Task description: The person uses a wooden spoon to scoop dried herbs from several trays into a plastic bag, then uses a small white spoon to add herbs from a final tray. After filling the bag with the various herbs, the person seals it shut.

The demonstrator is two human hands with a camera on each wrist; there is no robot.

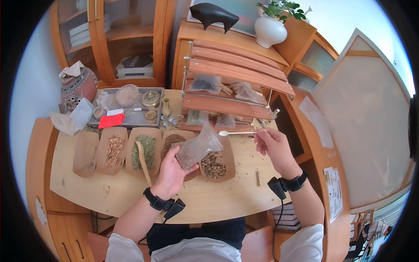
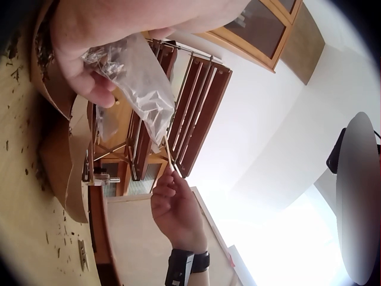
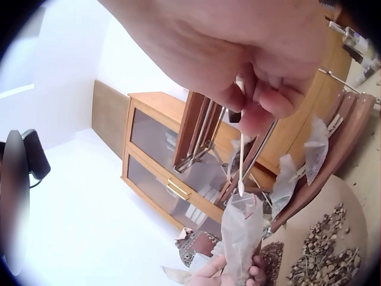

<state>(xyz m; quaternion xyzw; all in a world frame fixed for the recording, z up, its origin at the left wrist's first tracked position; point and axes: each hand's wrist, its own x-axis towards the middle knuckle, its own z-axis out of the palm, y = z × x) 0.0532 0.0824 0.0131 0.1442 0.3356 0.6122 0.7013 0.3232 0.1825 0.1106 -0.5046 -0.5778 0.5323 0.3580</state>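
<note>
My left hand (image 1: pixel 169 174) holds a clear plastic zip bag (image 1: pixel 197 149) by its lower part, with brownish bits inside and its mouth pointing up and right. In my right hand (image 1: pixel 276 149) a thin, long-handled small spoon (image 1: pixel 224 133) is pinched between thumb and fingertips. The spoon's pale bowl points left, close to the mouth of the bag; in the right wrist view the spoon (image 3: pixel 241 170) hangs right over the bag (image 3: pixel 243 238). Below the bag stand a paper tray of dark brown pieces (image 1: pixel 230 174) and another tray of brown material (image 1: pixel 167 135), partly hidden by the bag.
More paper trays hold wood chips (image 1: pixel 115 148), green dried herb (image 1: pixel 150 146) with a wooden scoop (image 1: pixel 142 159), and a few crumbs. Behind stands a slatted wooden rack (image 1: pixel 231 102) with several bags. A grey tray (image 1: pixel 126 118) of small vessels sits back left; a short stick (image 1: pixel 258 178) lies right.
</note>
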